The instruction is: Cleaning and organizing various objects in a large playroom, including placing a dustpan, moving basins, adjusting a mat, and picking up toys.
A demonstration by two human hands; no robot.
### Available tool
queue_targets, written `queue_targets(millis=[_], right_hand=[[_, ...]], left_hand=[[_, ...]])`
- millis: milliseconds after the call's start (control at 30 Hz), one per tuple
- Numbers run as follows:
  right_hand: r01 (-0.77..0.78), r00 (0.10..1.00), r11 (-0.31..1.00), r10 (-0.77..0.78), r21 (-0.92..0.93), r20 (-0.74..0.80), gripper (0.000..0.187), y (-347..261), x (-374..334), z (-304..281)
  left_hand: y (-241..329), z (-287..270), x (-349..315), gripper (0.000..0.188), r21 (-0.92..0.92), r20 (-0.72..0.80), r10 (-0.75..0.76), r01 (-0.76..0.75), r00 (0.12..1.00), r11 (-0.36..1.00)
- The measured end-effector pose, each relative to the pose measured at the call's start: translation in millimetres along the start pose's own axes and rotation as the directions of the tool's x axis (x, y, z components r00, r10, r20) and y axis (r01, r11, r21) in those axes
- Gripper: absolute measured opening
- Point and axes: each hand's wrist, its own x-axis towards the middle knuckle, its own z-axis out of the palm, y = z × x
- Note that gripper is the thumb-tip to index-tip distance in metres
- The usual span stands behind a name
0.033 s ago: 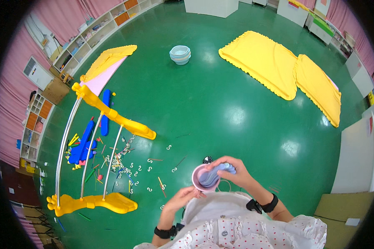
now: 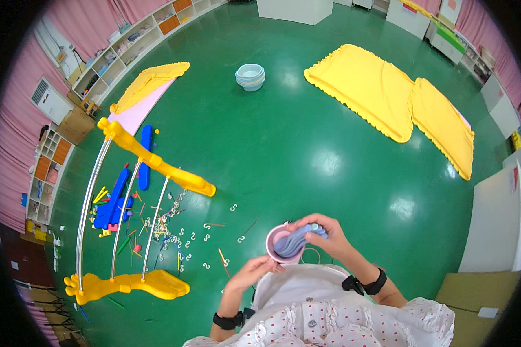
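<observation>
My left hand (image 2: 253,273) pinches the lower rim of a pink cup-like container (image 2: 270,243), held tilted in front of my body. My right hand (image 2: 327,236) grips the upper end of a blue-purple ridged bundle (image 2: 290,244), which looks like several wavy layers pressed together. Its lower end sits inside the mouth of the pink container. What the bundle is made of, I cannot tell. A thin ring-like loop (image 2: 312,254) shows just below my right hand, partly hidden.
To the left lies a yellow foot-shaped frame (image 2: 150,283) with metal bars. White S-shaped pieces (image 2: 193,236), sticks and blue planks (image 2: 146,156) are scattered around it. Stacked basins (image 2: 250,78) stand farther off, with yellow-covered mats (image 2: 364,87) to the right and shelves (image 2: 113,72) along the wall.
The blue-purple bundle and my right hand have shifted slightly left and down, a little further over the pink container. My left hand keeps its hold.
</observation>
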Motion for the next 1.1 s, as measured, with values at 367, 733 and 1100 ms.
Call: queue_targets(millis=[367, 733, 1100], right_hand=[[0.116, 0.91, 0.99, -0.14, -0.084, -0.39, 0.05, -34.3, 229.2, -182.0], [-0.068, 0.985, 0.927, 0.003, -0.369, -0.175, 0.059, -45.8, 472.8, -354.6], [0.133, 0.977, 0.781, -0.002, -0.61, 0.211, 0.044, -13.0, 744.3, -480.7]], left_hand=[[165.4, -135.5, 280.7, 0.027, 0.203, 0.058, 0.126, -0.135, 0.99, 0.97], [267.4, -267.0, 518.3, 0.027, 0.173, 0.102, 0.014, -0.032, 0.995, 0.984], [329.5, -436.7, 678.0, 0.021, 0.005, -0.109, 0.011, -0.01, 0.994, 1.0]])
